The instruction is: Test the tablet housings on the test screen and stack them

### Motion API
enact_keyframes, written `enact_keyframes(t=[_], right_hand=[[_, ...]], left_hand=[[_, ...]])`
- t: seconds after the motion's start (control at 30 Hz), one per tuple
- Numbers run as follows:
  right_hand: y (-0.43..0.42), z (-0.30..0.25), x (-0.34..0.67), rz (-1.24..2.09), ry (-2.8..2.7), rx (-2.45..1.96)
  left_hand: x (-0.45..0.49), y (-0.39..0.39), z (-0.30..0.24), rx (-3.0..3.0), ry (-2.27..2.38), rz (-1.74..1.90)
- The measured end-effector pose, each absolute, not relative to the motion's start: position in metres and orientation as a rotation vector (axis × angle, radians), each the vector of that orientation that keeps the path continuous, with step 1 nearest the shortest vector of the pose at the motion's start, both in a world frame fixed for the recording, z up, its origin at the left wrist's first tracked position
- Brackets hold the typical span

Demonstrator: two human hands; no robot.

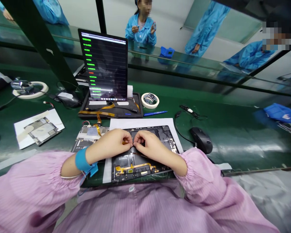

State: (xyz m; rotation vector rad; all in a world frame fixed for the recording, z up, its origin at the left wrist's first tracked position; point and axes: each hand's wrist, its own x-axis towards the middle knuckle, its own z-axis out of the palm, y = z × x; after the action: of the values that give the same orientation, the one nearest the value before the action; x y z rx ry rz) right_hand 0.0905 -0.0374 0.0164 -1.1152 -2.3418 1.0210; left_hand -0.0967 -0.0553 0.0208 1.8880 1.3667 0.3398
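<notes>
My left hand (120, 140) and right hand (147, 143) pinch narrowly, holding I can't tell what; slipping could scratch the opened device (142, 159) beneath.

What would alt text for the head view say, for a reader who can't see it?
A person's bare left hand and right hand are close together over an opened flat electronic device on a white sheet. Behind it stands a screen with green text on black; a black mouse lies to the right on the green table.
</notes>
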Motion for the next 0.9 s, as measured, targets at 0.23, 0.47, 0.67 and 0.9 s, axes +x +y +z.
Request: enact_keyframes(t=[0.23, 0.47, 0.67, 0.9], right_hand=[[-0.036, 0.014, 0.092, 1.012, -2.271, -1.144], [-0.031, 0.008, 0.094, 0.944, -2.334, -1.187], [-0.029, 0.008, 0.096, 0.887, -2.405, -1.162], [-0.029, 0.006, 0.096, 0.829, -2.428, -1.147]], left_hand=[[-0.095, -0.059, 0.020, 1.912, 1.377, 0.329], [-0.115, -0.033, 0.042, 2.207, 1.633, 0.891], [-0.140, 0.027, 0.031, 2.332, 2.269, 1.045], [-0.134, 0.039, 0.041, 2.313, 2.287, 0.888]])
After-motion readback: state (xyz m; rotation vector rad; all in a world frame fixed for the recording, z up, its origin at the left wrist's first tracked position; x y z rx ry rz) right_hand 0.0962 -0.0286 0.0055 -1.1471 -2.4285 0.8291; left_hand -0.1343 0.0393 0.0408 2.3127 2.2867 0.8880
